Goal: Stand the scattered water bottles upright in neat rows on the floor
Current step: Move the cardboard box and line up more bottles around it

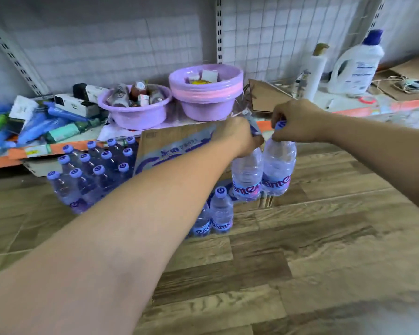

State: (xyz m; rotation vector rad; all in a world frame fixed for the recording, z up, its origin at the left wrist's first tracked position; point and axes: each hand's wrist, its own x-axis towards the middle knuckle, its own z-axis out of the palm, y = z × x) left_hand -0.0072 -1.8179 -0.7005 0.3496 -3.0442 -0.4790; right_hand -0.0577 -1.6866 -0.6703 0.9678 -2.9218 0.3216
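My left hand (pixel 243 137) grips the neck of a clear water bottle (pixel 246 176) with a purple label, held upright above the wooden floor (pixel 300 250). My right hand (pixel 298 120) pinches the purple cap of a second bottle (pixel 279 169) hanging right beside the first. Below them, an upright bottle (pixel 221 211) stands on the floor with another partly hidden behind my left forearm. Several more purple-capped bottles (pixel 94 170) stand in rows at the left, against the shelf's base.
A printed cardboard carton (pixel 177 148) leans behind my left arm. On the low orange-edged shelf (pixel 0 160) sit two purple basins (pixel 136 105) (pixel 206 89), boxes and tubes at the left, and a white detergent jug (pixel 356 66) with flat cardboard at the right.
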